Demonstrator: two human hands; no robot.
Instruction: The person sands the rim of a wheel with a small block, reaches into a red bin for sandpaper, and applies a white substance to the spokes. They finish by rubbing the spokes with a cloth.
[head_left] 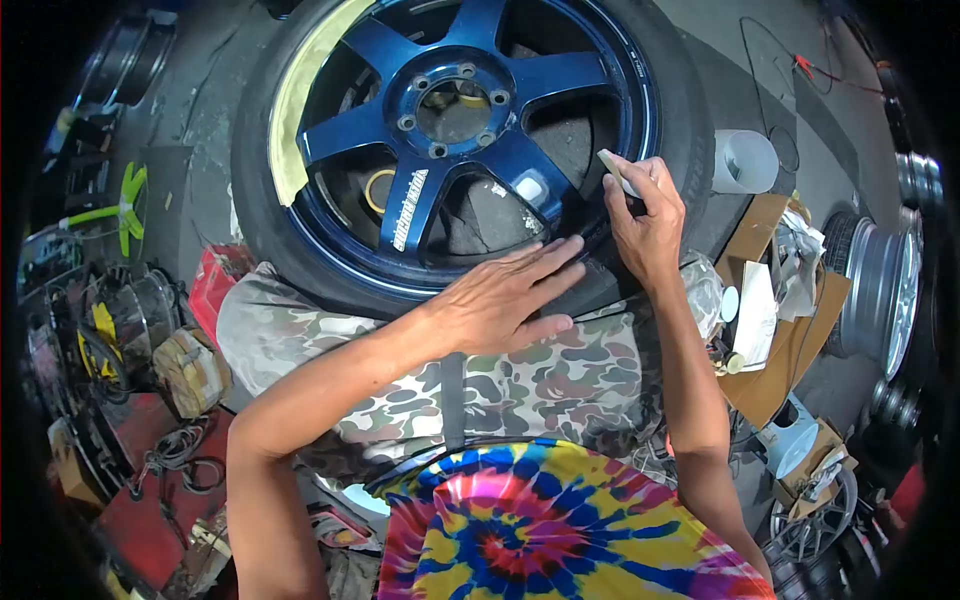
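You're into close hand work on the blue wheel (pixel 500 155), face up in its tyre (pixel 258 190) right in front of you, by the look of it at the near right edge; right hand (pixel 650 215) clamped on a small pale piece (pixel 612 165), left hand (pixel 500 300) flat, fingers (pixel 550 257) slightly apart over the near side; the next move seems to call for a steady pinch

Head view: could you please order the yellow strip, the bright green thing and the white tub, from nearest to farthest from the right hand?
1. White tub: right of the right hand, beside the tyre.
2. Yellow strip: on the left side of the wheel.
3. Bright green thing: far left, beyond the tyre.
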